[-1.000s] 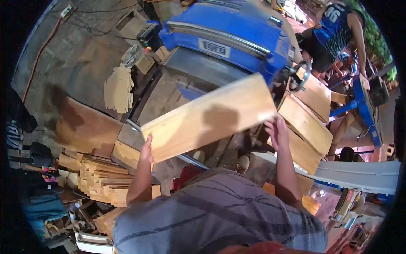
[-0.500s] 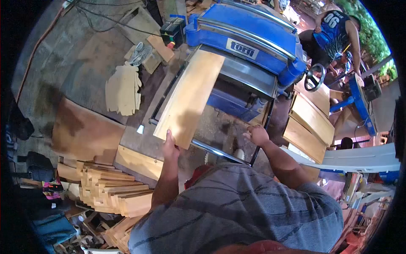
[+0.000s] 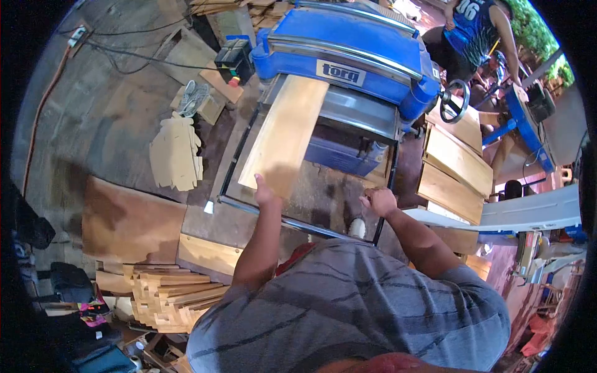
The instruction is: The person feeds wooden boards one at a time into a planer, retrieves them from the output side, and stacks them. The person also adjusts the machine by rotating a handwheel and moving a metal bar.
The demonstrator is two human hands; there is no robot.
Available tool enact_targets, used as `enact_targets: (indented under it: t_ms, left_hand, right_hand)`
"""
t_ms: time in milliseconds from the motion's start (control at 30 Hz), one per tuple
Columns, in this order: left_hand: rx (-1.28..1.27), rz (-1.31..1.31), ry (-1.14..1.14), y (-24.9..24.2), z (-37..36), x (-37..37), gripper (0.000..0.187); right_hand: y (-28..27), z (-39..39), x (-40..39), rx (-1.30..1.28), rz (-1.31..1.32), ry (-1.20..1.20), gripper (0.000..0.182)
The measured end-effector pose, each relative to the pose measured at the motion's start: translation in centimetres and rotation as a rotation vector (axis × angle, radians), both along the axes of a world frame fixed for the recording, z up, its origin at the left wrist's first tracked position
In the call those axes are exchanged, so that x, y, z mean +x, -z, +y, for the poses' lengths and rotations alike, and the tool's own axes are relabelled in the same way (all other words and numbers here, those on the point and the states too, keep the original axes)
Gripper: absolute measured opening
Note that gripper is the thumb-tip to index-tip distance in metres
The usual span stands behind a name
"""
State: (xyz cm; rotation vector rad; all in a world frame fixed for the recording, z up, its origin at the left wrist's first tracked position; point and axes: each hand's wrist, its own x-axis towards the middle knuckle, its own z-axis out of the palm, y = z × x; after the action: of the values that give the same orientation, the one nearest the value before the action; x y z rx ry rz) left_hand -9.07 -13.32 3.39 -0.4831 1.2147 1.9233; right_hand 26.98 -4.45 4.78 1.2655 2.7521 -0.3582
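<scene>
A long pale wooden board [image 3: 283, 140] lies sloping from my body toward the blue thickness planer [image 3: 348, 46], its far end at the feed opening under the label. My left hand [image 3: 268, 191] grips the near end of this board, thumb on top and the other fingers hidden beneath. Over the right side of the planer's metal roller frame [image 3: 298, 225], my right hand [image 3: 379, 202] is curled closed, apart from the board; nothing shows in its fingers. The planer's steel bed [image 3: 360, 115] shows to the right of the board.
Several planed boards [image 3: 457, 161] lie stacked at right, beside the handwheel [image 3: 454, 101]. A pile of wood pieces [image 3: 174, 298] sits low at left, near a brown sheet [image 3: 134, 221]. Cables [image 3: 143, 65] cross the floor. Another person [image 3: 476, 31] bends over at the upper right.
The board has moved forward, farther into the planer, and my left hand has gone along with it. My right hand stays curled near the frame's right side. The view has shifted slightly.
</scene>
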Motion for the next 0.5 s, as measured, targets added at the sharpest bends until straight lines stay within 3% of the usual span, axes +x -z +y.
enact_targets:
  t_ms: [67, 100, 167, 267, 500]
  left_hand:
    - [0.218, 0.072, 0.101, 0.8, 2.1, 0.0, 0.062]
    - [0.222, 0.071, 0.11, 2.4, 2.9, -0.3, 0.062]
    - [0.501, 0.014, 0.213, 5.9, 4.5, -1.2, 0.068]
    - [0.445, 0.051, 0.222, 1.8, 5.3, 0.4, 0.071]
    - [0.36, -0.027, 0.132, 3.3, 7.7, -0.1, 0.065]
  right_hand:
    - [-0.4, 0.4, -0.3, -0.04, 0.014, 0.043, 0.035]
    - [-0.2, 0.4, -0.1, -0.036, 0.014, 0.052, 0.035]
    - [0.4, 0.5, 0.1, -0.015, 0.091, 0.028, 0.033]
    - [0.5, 0.5, 0.2, -0.002, 0.059, 0.029, 0.033]
    - [0.2, 0.6, 0.1, -0.073, 0.008, 0.037, 0.033]
